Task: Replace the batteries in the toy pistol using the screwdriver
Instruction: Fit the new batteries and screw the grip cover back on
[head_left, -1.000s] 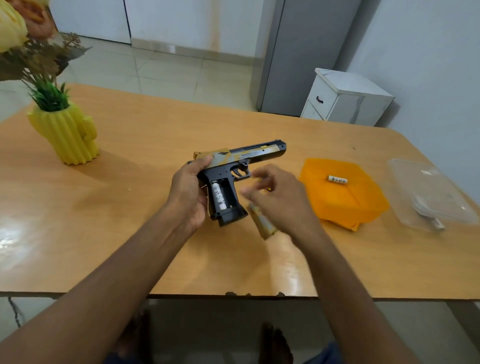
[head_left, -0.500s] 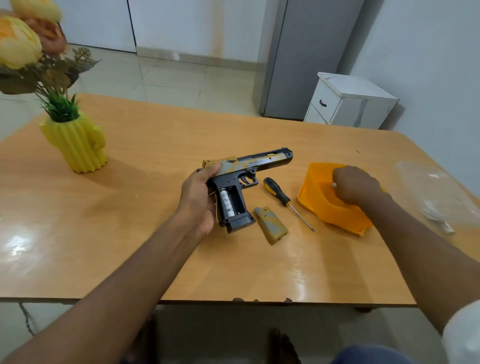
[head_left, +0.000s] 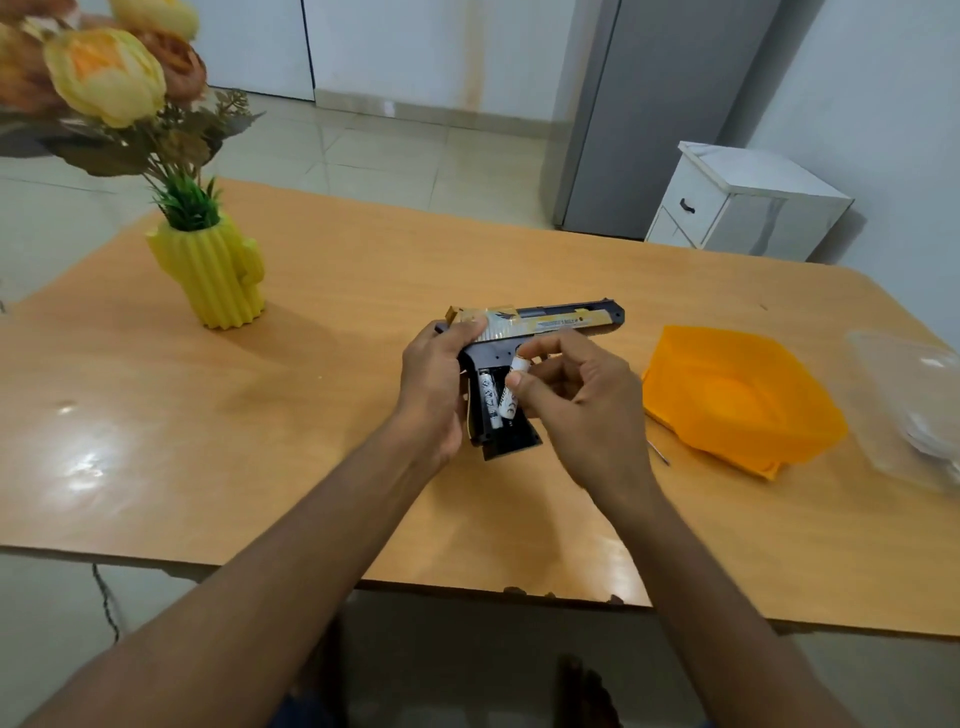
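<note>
Nearby, an orange bowl (head_left: 737, 395) sits beside the right hand (head_left: 582, 410) pinching a battery (head_left: 510, 391); left hand (head_left: 436, 384) grips the pistol (head_left: 540, 325).

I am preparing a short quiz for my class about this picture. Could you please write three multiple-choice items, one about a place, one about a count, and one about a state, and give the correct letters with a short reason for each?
1. Where is the orange bowl?
A. to the right of the toy pistol
B. beside the yellow cactus vase
C. on the floor

2. How many batteries are visible at the pistol's grip?
A. none
B. two
C. four

3. What is the right hand doing?
A. lying flat on the table
B. gripping the screwdriver
C. pinching a battery

Answers:
1. A, the bowl sits on the table right of the pistol, which the left hand holds.
2. B, a seated battery lies in the open compartment, and the pinched one is tilted over it.
3. C, thumb and fingers close on the battery; only the screwdriver's tip shows, on the table.
</note>
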